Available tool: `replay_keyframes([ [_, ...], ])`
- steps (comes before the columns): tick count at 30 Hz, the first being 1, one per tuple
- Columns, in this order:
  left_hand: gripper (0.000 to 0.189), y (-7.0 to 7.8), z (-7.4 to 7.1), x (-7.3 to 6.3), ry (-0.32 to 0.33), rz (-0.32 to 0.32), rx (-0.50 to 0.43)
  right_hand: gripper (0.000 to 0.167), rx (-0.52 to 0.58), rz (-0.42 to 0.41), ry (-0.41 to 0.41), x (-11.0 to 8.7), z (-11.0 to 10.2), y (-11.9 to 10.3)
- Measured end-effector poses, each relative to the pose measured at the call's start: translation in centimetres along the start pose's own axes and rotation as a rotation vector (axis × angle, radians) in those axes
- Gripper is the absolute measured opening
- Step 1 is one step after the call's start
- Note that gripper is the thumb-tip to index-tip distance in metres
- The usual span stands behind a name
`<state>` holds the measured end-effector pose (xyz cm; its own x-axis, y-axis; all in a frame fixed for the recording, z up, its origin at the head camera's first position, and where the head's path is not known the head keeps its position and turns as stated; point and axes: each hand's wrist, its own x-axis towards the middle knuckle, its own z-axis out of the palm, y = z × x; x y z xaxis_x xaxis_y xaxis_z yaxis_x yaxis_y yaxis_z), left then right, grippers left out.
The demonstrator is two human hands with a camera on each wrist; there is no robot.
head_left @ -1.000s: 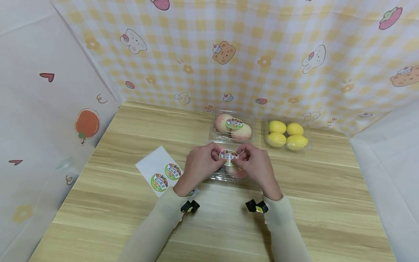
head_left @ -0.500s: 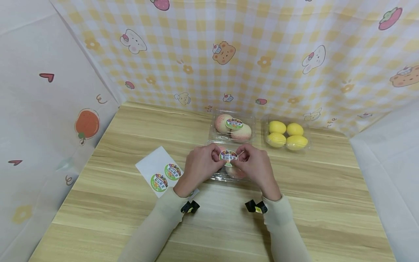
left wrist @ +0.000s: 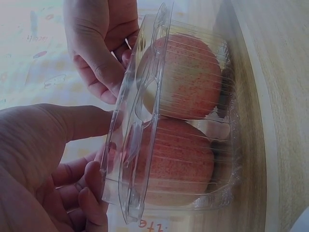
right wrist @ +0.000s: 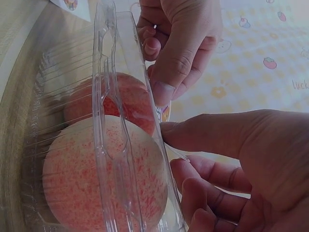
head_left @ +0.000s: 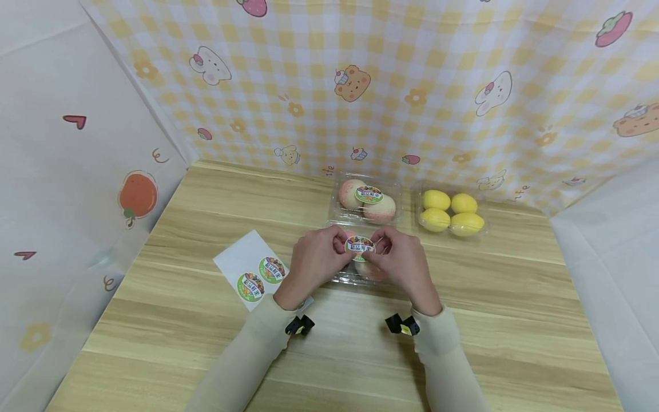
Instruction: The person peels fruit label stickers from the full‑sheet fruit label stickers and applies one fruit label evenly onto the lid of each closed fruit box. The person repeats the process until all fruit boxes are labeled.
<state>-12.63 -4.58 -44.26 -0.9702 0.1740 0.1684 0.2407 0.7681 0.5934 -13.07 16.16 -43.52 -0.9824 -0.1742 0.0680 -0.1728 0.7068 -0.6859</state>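
Note:
An oval fruit label sticker (head_left: 360,246) with a colourful print lies over the lid of a clear plastic clamshell box (head_left: 352,279). My left hand (head_left: 317,256) pinches the sticker's left edge, while my right hand (head_left: 404,257) has its right edge between thumb and forefinger. Both thumbs sit right at the lid, side by side. In the right wrist view a thin sticker edge (right wrist: 176,152) sticks out by the right thumb. Two peaches, a paler peach (left wrist: 186,77) and a redder peach (left wrist: 174,162), fill the box under the lid.
Behind stands another clear box with peaches (head_left: 380,209) and a sticker (head_left: 368,194) on its lid. A box of several lemons (head_left: 465,224) is at the back right. A white sticker sheet (head_left: 242,250) lies left, partly under the left wrist. A patterned cloth (head_left: 309,68) hangs behind the table.
Both hands stay almost in place at the sticker, with only slight thumb movement across its lower part. The boxes and the sticker sheet have not moved.

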Motion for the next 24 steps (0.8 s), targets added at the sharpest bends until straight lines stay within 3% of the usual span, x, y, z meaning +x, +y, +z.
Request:
replay_keyframes([
  [24, 0.023, -0.29, -0.07, 0.0, 0.009, -0.015, -0.021, 0.024, -0.007, -0.015, 0.007, 0.09, -0.01, 0.35],
])
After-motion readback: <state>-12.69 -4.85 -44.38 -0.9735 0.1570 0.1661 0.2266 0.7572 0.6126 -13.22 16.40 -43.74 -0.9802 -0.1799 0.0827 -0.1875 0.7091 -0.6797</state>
